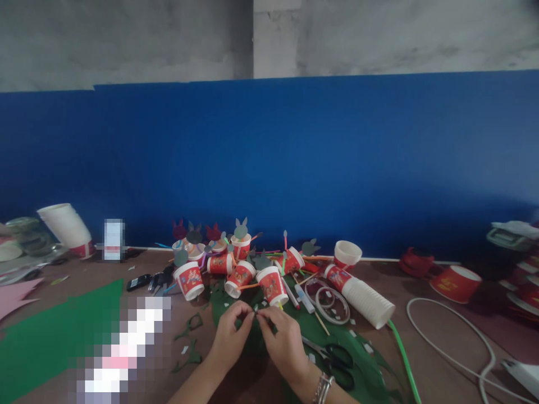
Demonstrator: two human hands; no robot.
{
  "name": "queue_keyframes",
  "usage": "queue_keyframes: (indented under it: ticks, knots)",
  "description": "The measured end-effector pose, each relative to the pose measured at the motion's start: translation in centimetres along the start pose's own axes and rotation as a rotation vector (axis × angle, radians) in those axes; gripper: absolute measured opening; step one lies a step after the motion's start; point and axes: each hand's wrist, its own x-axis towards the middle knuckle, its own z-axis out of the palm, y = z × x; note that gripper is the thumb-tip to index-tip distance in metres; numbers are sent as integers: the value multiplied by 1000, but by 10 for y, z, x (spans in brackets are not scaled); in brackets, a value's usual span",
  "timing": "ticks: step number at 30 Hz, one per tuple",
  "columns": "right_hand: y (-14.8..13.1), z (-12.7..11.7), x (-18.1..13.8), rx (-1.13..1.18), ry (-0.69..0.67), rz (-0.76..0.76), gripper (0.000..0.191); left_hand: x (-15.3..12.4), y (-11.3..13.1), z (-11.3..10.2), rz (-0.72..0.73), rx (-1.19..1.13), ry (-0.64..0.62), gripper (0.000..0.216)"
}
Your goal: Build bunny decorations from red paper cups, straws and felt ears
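Observation:
My left hand [231,332] and my right hand [284,336] meet low in the middle, fingertips pinched together around a small dark scrap I cannot make out. They hover over a dark green felt sheet [362,365] littered with white bits. Just beyond them lies a cluster of red-and-white paper cups [240,269], some with grey ear-shaped cutouts and coloured straws. Black scissors [337,359] lie right of my right wrist.
A stack of white cups [364,300] lies on its side beside tape rolls [332,303]. Another green sheet [59,325], a phone [138,281], and a tilted cup stack [67,227] sit left. A white cable [455,336] and red bowl [455,283] lie right. A blue wall stands behind.

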Motion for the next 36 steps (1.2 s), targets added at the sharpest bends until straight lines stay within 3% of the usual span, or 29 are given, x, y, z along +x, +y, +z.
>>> queue_keyframes:
  ticks: [11,36]
  knots:
    - [6,2,0,46,-61,-2,17,-3,-6,-1,174,97,-58,19]
    - [7,-1,3,91,-113,23,17,-2,-9,-2,226,126,-72,19]
